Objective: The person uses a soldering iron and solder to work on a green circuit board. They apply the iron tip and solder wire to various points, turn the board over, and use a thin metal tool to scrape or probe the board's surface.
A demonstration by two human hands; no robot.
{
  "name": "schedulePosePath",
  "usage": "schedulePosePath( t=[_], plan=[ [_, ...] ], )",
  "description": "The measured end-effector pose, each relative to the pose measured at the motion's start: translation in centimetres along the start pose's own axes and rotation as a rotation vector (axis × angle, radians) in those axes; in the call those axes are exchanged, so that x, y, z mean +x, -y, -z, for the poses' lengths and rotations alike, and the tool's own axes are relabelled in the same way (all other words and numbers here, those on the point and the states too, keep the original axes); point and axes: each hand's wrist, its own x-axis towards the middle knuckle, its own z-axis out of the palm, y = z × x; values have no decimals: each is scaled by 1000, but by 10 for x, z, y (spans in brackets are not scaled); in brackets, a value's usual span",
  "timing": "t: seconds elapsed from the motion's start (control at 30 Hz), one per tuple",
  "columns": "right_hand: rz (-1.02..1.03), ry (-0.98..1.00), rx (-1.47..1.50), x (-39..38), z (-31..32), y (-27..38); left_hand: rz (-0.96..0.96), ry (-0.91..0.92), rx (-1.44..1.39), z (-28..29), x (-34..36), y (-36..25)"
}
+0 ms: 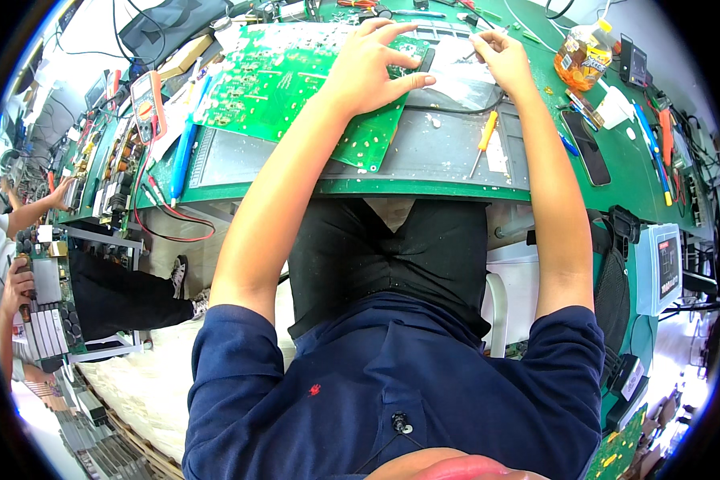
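Observation:
A large green circuit board (268, 84) lies slantwise on a grey mat (456, 152) at the bench's near edge. Over the board's right part is my left hand (368, 68), fingers spread and thumb stretched out. A small dark block (427, 61) sits by its fingertips; I cannot tell whether they touch it. To the right, my right hand (504, 60) is closed in a pinch above a clear plastic bag (464, 84); what it pinches is too small to name. A screwdriver with a yellow-orange handle (488, 132) lies on the mat below it.
A multimeter (147, 108) with red and black leads and a blue pen-like tool (186, 152) lie at left. On the right are a bottle of amber drink (584, 56) and a phone (586, 148). Another person's hand (20, 284) holds a tool at far left.

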Motion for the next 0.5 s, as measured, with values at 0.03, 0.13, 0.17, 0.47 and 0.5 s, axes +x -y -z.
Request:
schedulePosePath(
  t=[0.03, 0.13, 0.17, 0.47, 0.5],
  plan=[
    [0, 2, 0, 0, 1, 0, -2, -16, -28, 2, 1, 1],
    [9, 11, 8, 1, 1, -1, 28, -57, -49, 2, 0, 4],
    [13, 14, 13, 1, 0, -1, 43, -70, -46, 2, -1, 4],
    [57, -11, 43, 2, -3, -7, 48, 83, 205, -13, -10, 0],
    [60, -19, 39, 2, -2, -8, 47, 84, 201, -12, -8, -2]
  ],
)
